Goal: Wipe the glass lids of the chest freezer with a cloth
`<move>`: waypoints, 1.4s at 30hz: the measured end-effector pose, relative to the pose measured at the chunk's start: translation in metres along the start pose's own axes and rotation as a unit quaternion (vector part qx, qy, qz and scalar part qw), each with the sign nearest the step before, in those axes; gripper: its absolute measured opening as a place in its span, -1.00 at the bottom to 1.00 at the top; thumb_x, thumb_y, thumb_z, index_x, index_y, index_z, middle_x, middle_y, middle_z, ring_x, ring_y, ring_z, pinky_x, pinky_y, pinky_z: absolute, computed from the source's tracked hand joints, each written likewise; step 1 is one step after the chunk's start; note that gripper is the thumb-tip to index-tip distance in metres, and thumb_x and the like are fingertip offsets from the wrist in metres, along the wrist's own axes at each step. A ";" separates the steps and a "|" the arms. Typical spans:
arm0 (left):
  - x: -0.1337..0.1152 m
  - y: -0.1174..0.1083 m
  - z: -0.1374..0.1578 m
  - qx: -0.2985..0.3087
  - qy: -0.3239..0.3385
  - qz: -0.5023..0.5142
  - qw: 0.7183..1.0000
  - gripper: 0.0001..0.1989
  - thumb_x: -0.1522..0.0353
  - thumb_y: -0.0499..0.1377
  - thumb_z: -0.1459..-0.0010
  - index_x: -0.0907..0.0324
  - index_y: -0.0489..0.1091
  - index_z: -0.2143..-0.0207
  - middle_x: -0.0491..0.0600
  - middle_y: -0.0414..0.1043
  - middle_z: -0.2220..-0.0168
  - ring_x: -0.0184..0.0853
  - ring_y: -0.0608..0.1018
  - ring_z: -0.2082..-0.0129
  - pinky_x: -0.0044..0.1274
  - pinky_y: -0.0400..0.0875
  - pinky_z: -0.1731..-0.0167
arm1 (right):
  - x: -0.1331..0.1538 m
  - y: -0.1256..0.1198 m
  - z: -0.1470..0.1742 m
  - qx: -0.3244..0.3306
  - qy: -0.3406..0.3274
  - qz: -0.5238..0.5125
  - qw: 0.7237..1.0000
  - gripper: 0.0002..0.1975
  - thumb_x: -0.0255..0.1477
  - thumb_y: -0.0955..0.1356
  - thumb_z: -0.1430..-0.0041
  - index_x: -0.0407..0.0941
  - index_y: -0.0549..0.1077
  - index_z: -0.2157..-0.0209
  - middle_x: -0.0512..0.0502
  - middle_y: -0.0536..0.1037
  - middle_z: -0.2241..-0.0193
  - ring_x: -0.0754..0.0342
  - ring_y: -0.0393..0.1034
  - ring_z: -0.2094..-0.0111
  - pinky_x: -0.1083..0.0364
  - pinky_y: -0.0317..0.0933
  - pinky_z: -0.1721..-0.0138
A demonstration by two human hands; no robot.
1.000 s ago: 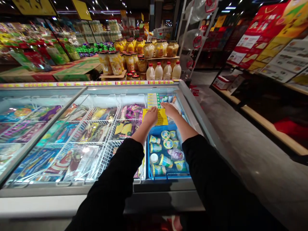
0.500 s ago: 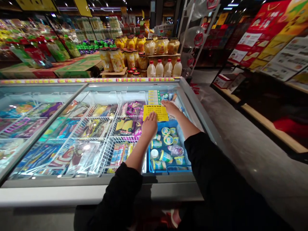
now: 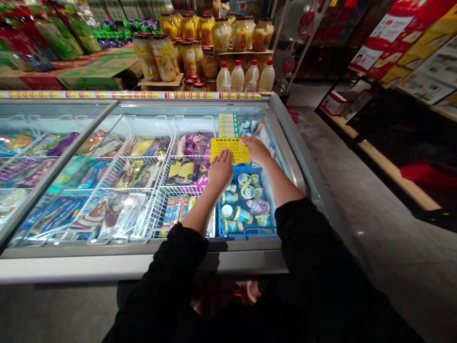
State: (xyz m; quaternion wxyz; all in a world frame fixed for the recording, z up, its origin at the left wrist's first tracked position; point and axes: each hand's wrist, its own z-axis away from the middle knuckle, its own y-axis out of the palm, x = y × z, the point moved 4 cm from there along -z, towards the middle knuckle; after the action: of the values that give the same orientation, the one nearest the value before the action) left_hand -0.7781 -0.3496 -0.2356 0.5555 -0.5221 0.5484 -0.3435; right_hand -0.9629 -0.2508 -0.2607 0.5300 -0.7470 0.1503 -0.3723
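A yellow sign (image 3: pixel 219 146) with rows of dark printed characters lies over the sliding glass lid at the freezer's right end. My left hand (image 3: pixel 220 169) rests on its lower middle, fingers stretched and flat. At the sign's right edge, my right hand (image 3: pixel 257 149) touches the upper corner with its fingers extended. White and green price labels (image 3: pixel 227 125) run just behind the sign. Below my hands, under the glass, a blue basket (image 3: pixel 246 233) holds several ice cream cups (image 3: pixel 243 215) and a purple-lidded tub (image 3: pixel 258 206).
White wire baskets (image 3: pixel 157 202) of wrapped ice creams fill the freezer to the left. Behind its back rim stand white bottles with red caps (image 3: pixel 237 77) and jars of yellow fruit (image 3: pixel 191 26). Red and yellow boxes (image 3: pixel 389 33) are stacked on the right.
The view has tilted down, so the freezer sits higher in the picture. My right hand has settled a little further over the sign's right edge. The left hand stays on the sign.
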 end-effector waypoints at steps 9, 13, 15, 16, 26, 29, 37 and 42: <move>-0.001 -0.002 0.002 0.005 0.003 -0.016 1.000 -0.41 0.41 -0.21 -0.52 0.37 0.07 -0.51 0.11 0.01 -0.53 -0.22 0.11 -0.54 -0.36 0.01 -0.50 | -0.002 -0.006 0.043 0.012 -0.054 -0.015 0.998 -0.32 -0.62 0.13 -0.35 -0.04 0.27 -0.45 0.00 0.27 -0.46 -0.06 0.08 -0.49 -0.22 -0.05 -0.53; -0.001 -0.003 0.002 0.008 -0.001 -0.024 1.000 -0.41 0.41 -0.22 -0.51 0.34 0.08 -0.51 0.11 0.03 -0.53 -0.22 0.12 -0.53 -0.34 0.02 -0.50 | 0.011 -0.004 0.033 -0.006 -0.004 0.016 1.000 -0.31 -0.66 0.14 -0.32 -0.13 0.30 -0.43 -0.08 0.25 -0.46 -0.16 0.07 -0.50 -0.27 -0.02 -0.51; -0.002 -0.003 0.002 0.006 0.002 -0.023 1.000 -0.41 0.42 -0.22 -0.51 0.33 0.08 -0.51 0.11 0.03 -0.53 -0.21 0.13 -0.53 -0.32 0.03 -0.50 | 0.022 -0.001 0.035 0.000 -0.017 0.018 1.000 -0.32 -0.67 0.13 -0.32 -0.13 0.32 -0.42 -0.07 0.25 -0.46 -0.14 0.06 -0.50 -0.24 -0.02 -0.52; -0.002 -0.003 0.001 0.005 0.005 -0.021 1.000 -0.41 0.42 -0.22 -0.51 0.33 0.08 -0.51 0.12 0.03 -0.53 -0.21 0.13 -0.53 -0.32 0.04 -0.49 | 0.026 0.000 0.040 0.006 -0.033 0.015 0.999 -0.32 -0.67 0.13 -0.32 -0.11 0.32 -0.42 -0.05 0.26 -0.46 -0.11 0.06 -0.50 -0.23 -0.02 -0.52; -0.001 -0.001 0.000 -0.006 0.010 -0.013 1.000 -0.42 0.42 -0.18 -0.51 0.42 0.10 -0.49 0.16 0.05 -0.52 -0.18 0.16 -0.52 -0.33 0.07 -0.49 | 0.019 -0.004 0.053 -0.018 -0.024 0.015 0.999 -0.30 -0.67 0.15 -0.31 -0.13 0.28 -0.44 -0.09 0.26 -0.46 -0.15 0.08 -0.49 -0.27 0.00 -0.52; 0.000 0.000 -0.001 -0.016 0.012 -0.009 1.000 -0.43 0.42 -0.18 -0.51 0.36 0.12 -0.49 0.15 0.08 -0.51 -0.19 0.18 -0.52 -0.30 0.09 -0.48 | 0.030 0.002 0.050 -0.020 -0.031 0.019 0.999 -0.27 -0.69 0.15 -0.29 -0.06 0.28 -0.44 -0.02 0.27 -0.46 -0.13 0.08 -0.49 -0.28 -0.02 -0.52; 0.000 0.000 -0.002 -0.011 0.011 -0.002 1.000 -0.43 0.43 -0.16 -0.51 0.41 0.10 -0.49 0.16 0.07 -0.51 -0.19 0.16 -0.52 -0.32 0.06 -0.49 | 0.031 -0.007 0.097 -0.006 -0.068 0.010 0.998 -0.32 -0.64 0.14 -0.36 -0.06 0.27 -0.45 -0.03 0.27 -0.46 -0.02 0.09 -0.49 -0.18 -0.04 -0.54; 0.001 0.000 -0.003 -0.013 0.011 0.001 1.000 -0.43 0.42 -0.16 -0.51 0.41 0.11 -0.48 0.18 0.07 -0.51 -0.16 0.16 -0.52 -0.29 0.07 -0.49 | 0.044 -0.005 0.090 -0.028 -0.013 0.022 0.999 -0.29 -0.71 0.13 -0.30 -0.10 0.31 -0.43 -0.08 0.29 -0.44 -0.08 0.08 -0.49 -0.25 -0.03 -0.53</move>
State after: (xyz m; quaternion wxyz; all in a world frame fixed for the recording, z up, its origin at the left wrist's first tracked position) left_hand -0.7810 -0.3506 -0.2357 0.5428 -0.5247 0.5598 -0.3418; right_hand -0.8698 -0.2144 -0.2531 0.5189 -0.7628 0.1701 -0.3463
